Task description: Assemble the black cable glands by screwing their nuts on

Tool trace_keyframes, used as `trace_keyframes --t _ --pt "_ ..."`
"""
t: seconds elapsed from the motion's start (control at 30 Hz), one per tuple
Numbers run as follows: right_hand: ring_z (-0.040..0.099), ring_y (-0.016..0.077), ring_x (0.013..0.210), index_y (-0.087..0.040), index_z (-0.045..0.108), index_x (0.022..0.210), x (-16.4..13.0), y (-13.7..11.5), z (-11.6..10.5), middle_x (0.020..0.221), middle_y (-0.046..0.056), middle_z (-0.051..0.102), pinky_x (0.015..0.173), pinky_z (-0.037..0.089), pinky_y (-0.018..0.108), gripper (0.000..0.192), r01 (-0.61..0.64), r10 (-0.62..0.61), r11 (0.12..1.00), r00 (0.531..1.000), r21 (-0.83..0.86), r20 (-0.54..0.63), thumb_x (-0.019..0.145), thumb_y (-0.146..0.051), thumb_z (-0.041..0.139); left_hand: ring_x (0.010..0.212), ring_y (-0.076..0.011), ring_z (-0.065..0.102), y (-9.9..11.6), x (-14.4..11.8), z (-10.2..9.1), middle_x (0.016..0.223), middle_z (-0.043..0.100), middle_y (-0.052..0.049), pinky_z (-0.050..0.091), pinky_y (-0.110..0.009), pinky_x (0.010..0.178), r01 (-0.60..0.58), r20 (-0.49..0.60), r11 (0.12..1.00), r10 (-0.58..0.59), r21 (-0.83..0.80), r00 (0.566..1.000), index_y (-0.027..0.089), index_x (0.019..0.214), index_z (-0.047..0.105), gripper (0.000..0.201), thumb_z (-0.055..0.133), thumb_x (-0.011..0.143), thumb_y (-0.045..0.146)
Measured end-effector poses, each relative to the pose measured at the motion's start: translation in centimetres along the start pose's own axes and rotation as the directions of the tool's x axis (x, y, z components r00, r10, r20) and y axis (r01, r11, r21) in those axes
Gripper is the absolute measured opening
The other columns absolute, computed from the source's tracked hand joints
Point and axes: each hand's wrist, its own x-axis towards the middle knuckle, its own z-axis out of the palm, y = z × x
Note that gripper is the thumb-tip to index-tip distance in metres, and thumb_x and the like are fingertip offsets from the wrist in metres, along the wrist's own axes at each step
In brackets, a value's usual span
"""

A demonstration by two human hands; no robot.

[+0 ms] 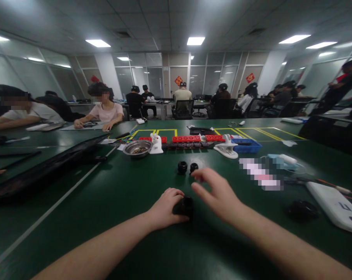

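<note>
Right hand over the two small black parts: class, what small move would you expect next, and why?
Probably a short reach forward to pinch the nearer black part. The right hand hovers open beside it, fingers spread, holding nothing, while the left hand grips another black part on the table.

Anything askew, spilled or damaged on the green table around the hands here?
Nothing stands out. The left hand grips a small black part; the right hand hovers open near two black parts standing upright. The metal bowl sits level, nothing spilled around it.
</note>
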Motion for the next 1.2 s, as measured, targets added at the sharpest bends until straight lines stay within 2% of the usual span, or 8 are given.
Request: trace_keyframes --t 0.17,0.33,0.43,0.53,0.67,0.87,1.03,1.2 --pt "0.052 0.0214 0.069 -0.016 0.057 0.075 -0.6 0.3 3.2 0.071 0.006 0.057 0.057 0.039 0.031 0.038 0.074 -0.001 0.934 0.979 -0.349 0.206 0.067 -0.053 0.057 0.095 -0.0224 0.045 0.5 0.2 0.0 0.102 0.051 -0.005 0.037 -0.035 0.085 -0.002 0.019 0.999 0.001 0.032 1.000 0.020 0.097 0.054 0.039 0.064 0.064 0.037" --pt "0.051 0.0181 0.066 -0.017 0.055 0.089 -1.1 1.2 3.6 0.073 0.004 0.059 0.060 0.036 0.030 0.018 0.188 -0.090 0.938 0.943 -0.290 0.320 0.078 -0.029 0.047 0.094 -0.0217 0.046 1.3 0.4 -0.5 0.100 0.051 -0.004 0.038 -0.034 0.084 0.042 0.025 0.999 -0.042 0.009 0.999 0.021 0.095 0.055 0.034 0.062 0.064 0.031" --pt "0.049 0.0188 0.072 -0.017 0.051 0.099 -1.5 1.4 3.4 0.080 0.004 0.058 0.064 0.036 0.032 0.027 0.151 -0.085 0.963 0.956 -0.223 0.279 0.073 -0.025 0.048 0.096 -0.0219 0.045 1.4 0.5 -0.7 0.102 0.051 -0.004 0.036 -0.036 0.087 0.072 0.063 0.997 -0.072 -0.010 0.995 0.021 0.094 0.055 0.033 0.063 0.063 0.029" --pt "0.047 0.0217 0.076 -0.016 0.052 0.098 -1.7 1.5 3.9 0.085 0.007 0.057 0.067 0.035 0.035 0.035 0.109 -0.054 0.970 0.968 -0.216 0.247 0.070 -0.038 0.052 0.099 -0.0223 0.044 1.2 0.6 -0.7 0.103 0.051 -0.004 0.031 -0.039 0.093 0.098 0.093 0.995 -0.097 -0.015 0.991 0.022 0.095 0.054 0.036 0.062 0.061 0.023" --pt "0.047 0.0204 0.077 -0.015 0.052 0.095 -1.7 1.8 4.7 0.085 0.007 0.057 0.074 0.035 0.036 0.027 0.193 -0.155 0.973 0.952 -0.124 0.265 0.073 -0.030 0.046 0.097 -0.0214 0.045 1.0 0.6 -0.6 0.100 0.052 -0.003 0.027 -0.040 0.097 0.096 0.082 0.995 -0.093 -0.035 0.992 0.021 0.094 0.054 0.037 0.062 0.058 0.017" --pt "0.044 0.0223 0.097 -0.016 0.043 0.109 -2.1 1.4 4.4 0.108 0.008 0.051 0.092 0.024 0.041 0.046 0.207 -0.208 0.978 0.964 0.023 0.165 0.067 -0.033 0.048 0.102 -0.0231 0.043 1.0 0.4 -0.5 0.107 0.050 -0.004 0.028 -0.042 0.096 0.123 0.077 0.991 -0.119 -0.049 0.990 0.022 0.098 0.053 0.039 0.065 0.061 0.026" --pt "0.048 0.0217 0.079 -0.015 0.048 0.101 -2.0 2.1 4.7 0.089 0.008 0.057 0.075 0.035 0.037 0.048 0.111 -0.103 0.993 0.982 -0.042 0.156 0.069 -0.050 0.052 0.102 -0.0250 0.044 1.2 0.6 -0.6 0.108 0.050 -0.006 0.031 -0.042 0.093 0.103 0.099 0.994 -0.099 -0.030 0.990 0.021 0.097 0.054 0.036 0.063 0.063 0.031" --pt "0.048 0.0201 0.083 -0.017 0.047 0.099 -1.7 2.4 4.6 0.089 0.005 0.057 0.086 0.029 0.039 0.035 0.188 -0.191 0.982 0.965 0.033 0.181 0.067 -0.029 0.047 0.103 -0.0252 0.044 1.1 0.6 -0.5 0.108 0.051 -0.004 0.023 -0.046 0.098 0.139 0.100 0.989 -0.134 -0.045 0.986 0.023 0.100 0.052 0.039 0.061 0.062 0.023"
